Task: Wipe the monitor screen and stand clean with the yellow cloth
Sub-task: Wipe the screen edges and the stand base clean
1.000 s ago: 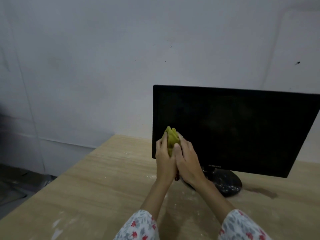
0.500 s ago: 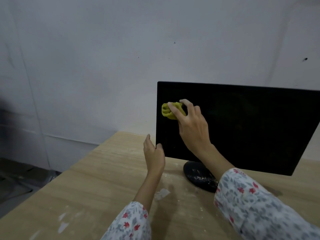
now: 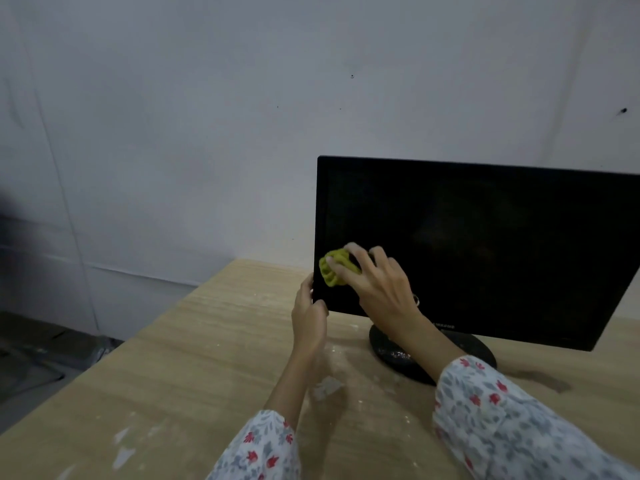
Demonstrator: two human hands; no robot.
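A black monitor (image 3: pixel 485 244) stands on a round black stand (image 3: pixel 478 348) on the wooden table, right of centre. My right hand (image 3: pixel 377 282) holds a bunched yellow cloth (image 3: pixel 332 268) against the lower left part of the dark screen. My left hand (image 3: pixel 308 310) grips the monitor's lower left corner, thumb on the front bezel. The stand's left part is hidden behind my right forearm. Whitish specks lie on the stand's base.
The wooden table (image 3: pixel 173 358) carries white dust and paint smears near my arms. Its left edge drops to a dark floor (image 3: pixel 31 355). A plain grey wall (image 3: pixel 207 133) rises right behind the monitor. A dark stain (image 3: pixel 543 379) marks the table beside the stand.
My right hand has carried the cloth down the left side of the screen. My left hand has moved up from the air in front and taken hold of the monitor's lower left corner.
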